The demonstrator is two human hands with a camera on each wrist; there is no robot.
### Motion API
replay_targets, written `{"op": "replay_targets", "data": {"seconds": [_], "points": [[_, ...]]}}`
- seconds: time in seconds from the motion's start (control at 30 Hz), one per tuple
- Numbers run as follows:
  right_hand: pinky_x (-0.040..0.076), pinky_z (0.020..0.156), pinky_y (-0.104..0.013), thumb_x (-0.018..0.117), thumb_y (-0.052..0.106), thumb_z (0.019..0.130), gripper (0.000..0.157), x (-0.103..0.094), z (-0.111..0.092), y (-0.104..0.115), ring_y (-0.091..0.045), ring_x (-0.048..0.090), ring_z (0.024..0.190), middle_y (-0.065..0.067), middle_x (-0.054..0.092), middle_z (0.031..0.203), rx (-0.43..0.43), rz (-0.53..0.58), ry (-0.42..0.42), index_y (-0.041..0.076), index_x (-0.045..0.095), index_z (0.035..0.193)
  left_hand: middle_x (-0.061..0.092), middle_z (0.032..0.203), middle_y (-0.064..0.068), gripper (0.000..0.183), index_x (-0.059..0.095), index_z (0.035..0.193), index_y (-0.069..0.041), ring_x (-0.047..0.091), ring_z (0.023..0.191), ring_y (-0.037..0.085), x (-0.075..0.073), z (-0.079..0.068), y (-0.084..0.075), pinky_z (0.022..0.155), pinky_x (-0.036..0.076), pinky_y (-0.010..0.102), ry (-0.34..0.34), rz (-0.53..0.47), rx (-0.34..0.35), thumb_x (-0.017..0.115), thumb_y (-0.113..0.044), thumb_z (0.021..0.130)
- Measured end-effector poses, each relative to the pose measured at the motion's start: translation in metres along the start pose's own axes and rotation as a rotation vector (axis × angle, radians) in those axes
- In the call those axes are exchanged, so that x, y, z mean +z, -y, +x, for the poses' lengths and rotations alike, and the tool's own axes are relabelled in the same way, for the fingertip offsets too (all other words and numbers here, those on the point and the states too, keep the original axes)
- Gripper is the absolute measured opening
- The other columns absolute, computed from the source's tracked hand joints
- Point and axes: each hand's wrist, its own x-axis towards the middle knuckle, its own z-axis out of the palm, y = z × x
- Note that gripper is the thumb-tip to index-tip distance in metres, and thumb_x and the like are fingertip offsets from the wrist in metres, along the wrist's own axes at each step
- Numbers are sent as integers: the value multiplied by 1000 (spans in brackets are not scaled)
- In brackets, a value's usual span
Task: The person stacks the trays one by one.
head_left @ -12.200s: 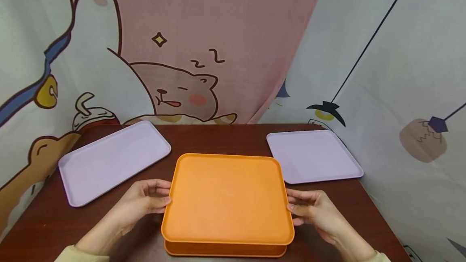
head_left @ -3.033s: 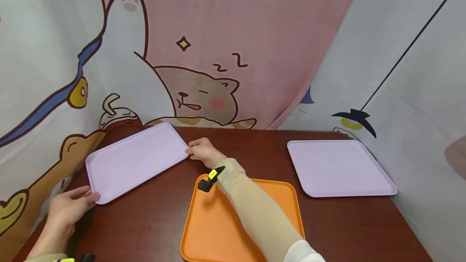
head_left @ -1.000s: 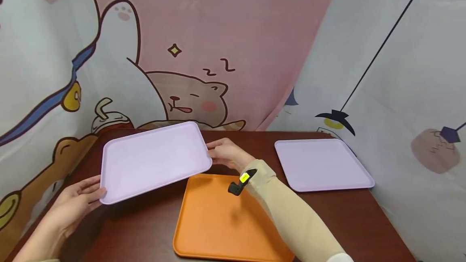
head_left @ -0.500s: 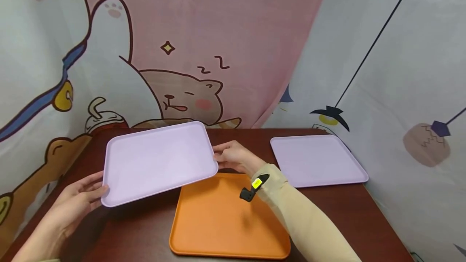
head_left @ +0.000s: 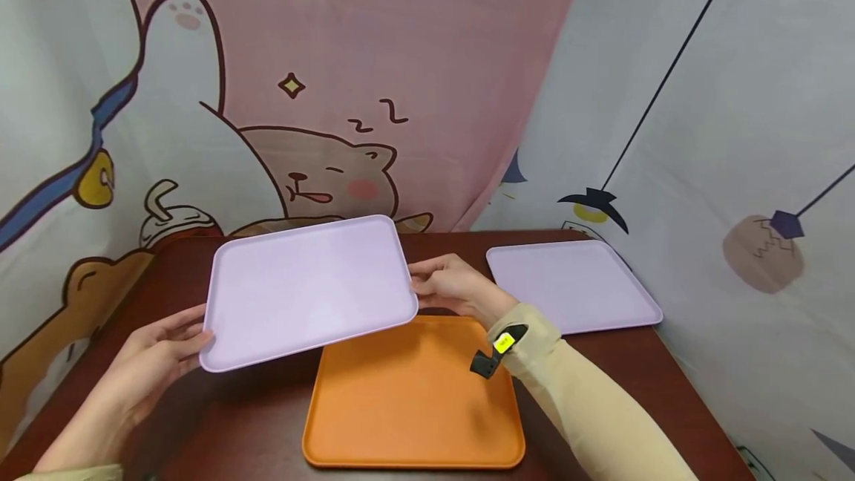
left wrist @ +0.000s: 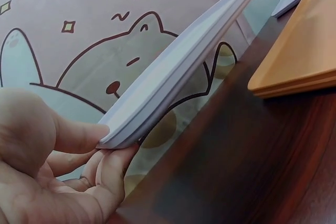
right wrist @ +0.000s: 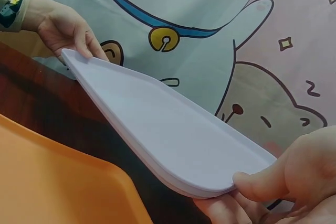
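A lilac tray (head_left: 310, 292) is up off the table, tilted with its right end higher, and both hands hold it by its short ends. My left hand (head_left: 150, 355) grips the left end, thumb on the rim and fingers underneath. At the right end, my right hand (head_left: 457, 286) pinches the rim the same way. In the left wrist view the lilac tray's edge (left wrist: 173, 85) shows layered lines, like trays nested together. Below and to the right, an orange tray (head_left: 414, 399) lies flat on the table; its doubled edge in the left wrist view suggests a stack.
Another lilac tray (head_left: 571, 284) lies at the back right of the dark brown table (head_left: 254, 421), partly behind the right forearm. A cartoon-printed cloth (head_left: 461, 95) hangs behind and beside the table. The right sleeve (head_left: 601, 399) reaches across the right part of the table.
Both hands earlier held an orange tray over another; it now lies on the table. They have since gripped the left lilac tray, lifted it and carried it rightward, partly over the orange one.
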Motion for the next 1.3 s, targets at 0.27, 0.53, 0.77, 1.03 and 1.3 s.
{"op": "replay_targets", "data": {"seconds": [0.27, 0.53, 0.77, 1.03, 1.3], "points": [[59, 92, -51, 61, -14, 98, 46, -16, -20, -1, -27, 70, 96, -18, 69, 109, -17, 38, -18, -14, 55, 144, 66, 115, 4, 68, 28, 160, 11, 69, 97, 16, 17, 6, -9, 83, 62, 32, 30, 5, 6, 65, -9, 106], [62, 85, -47, 60, -17, 97, 47, -27, -37, -5, -23, 70, 89, -13, 67, 97, -31, 58, -67, -18, 52, 143, 64, 121, 12, 64, 33, 160, 8, 69, 99, 18, 31, 14, -18, 85, 61, 30, 53, 70, 21, 63, -11, 107], [62, 86, -43, 60, -16, 98, 46, -35, -50, -4, -24, 70, 94, -15, 66, 102, -47, 57, -75, -17, 52, 143, 64, 122, 13, 63, 34, 159, 9, 70, 99, 18, 41, 15, -25, 85, 61, 31, 61, 63, 51, 62, -9, 107], [63, 84, -38, 58, -16, 99, 48, -52, -68, -8, -21, 69, 94, -12, 67, 102, -65, 77, -69, -20, 48, 145, 60, 131, 23, 62, 36, 160, 6, 69, 102, 20, 59, 19, -36, 87, 61, 31, 78, 75, 42, 63, -10, 106], [62, 84, -36, 57, -13, 100, 51, -65, -91, -12, -17, 69, 93, -8, 70, 99, -81, 83, -70, -23, 41, 147, 61, 130, 23, 61, 39, 159, 6, 68, 101, 23, 76, 21, -42, 87, 61, 33, 108, 59, 33, 64, -7, 105]]}}
